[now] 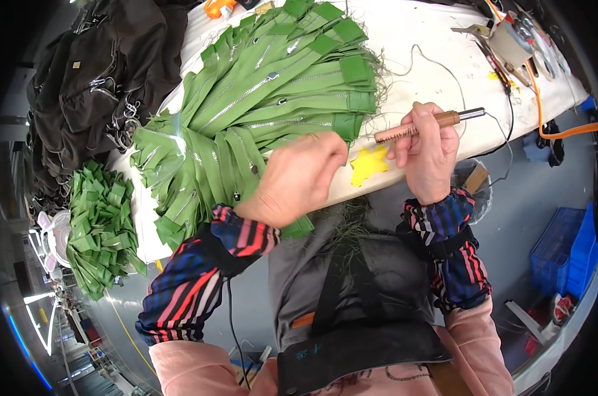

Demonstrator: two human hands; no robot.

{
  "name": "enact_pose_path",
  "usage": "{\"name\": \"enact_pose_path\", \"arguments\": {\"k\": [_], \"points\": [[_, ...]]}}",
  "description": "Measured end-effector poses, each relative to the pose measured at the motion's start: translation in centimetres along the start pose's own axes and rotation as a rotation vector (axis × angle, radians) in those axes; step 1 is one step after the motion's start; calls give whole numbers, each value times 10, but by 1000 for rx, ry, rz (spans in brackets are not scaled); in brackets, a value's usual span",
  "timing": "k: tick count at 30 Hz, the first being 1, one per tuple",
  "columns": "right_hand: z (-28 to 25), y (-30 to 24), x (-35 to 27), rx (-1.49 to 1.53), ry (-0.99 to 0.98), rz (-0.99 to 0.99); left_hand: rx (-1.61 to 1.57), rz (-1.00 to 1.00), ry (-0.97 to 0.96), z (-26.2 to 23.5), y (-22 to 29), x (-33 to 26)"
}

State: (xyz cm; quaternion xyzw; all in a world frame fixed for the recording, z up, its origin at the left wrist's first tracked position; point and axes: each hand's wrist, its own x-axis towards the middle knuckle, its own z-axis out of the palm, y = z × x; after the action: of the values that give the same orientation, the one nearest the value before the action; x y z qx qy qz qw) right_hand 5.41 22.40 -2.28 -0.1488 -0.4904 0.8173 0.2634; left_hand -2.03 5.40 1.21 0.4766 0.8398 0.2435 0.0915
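Observation:
A large bundle of green zippers (246,99) with silvery teeth lies fanned out on the white table, gathered by a clear band (178,135). My left hand (299,175) is over the bundle's near right edge, its fingers curled in and closed; what they hold, if anything, is hidden. My right hand (432,148) grips a wooden-handled, soldering-iron-like tool (448,119) between thumb and fingers. Its metal part points right, where a thin dark cord shows. Just below the handle, a yellow cut-out piece (369,165) lies near the table's front edge.
Dark garments (107,72) are heaped at the left, above a second green bundle (101,224) hanging at the table's edge. Loose green threads (378,82) trail on the white tabletop (431,72). An orange cable (569,134) and tools lie far right; blue crates (560,254) stand below.

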Motion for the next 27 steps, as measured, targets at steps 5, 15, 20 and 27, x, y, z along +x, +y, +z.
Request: {"name": "enact_pose_path", "arguments": {"k": [5,15,20,27], "points": [[6,-5,-8,-221,-133,54,-596,-237,36,6,-18,1],[11,0,-8,-402,-230,63,-621,-187,69,8,-21,0],[11,0,-8,-460,-250,41,-619,-122,152,7,-20,0],[13,-1,-9,-452,-245,73,-603,-246,-7,-2,-16,0]]}}
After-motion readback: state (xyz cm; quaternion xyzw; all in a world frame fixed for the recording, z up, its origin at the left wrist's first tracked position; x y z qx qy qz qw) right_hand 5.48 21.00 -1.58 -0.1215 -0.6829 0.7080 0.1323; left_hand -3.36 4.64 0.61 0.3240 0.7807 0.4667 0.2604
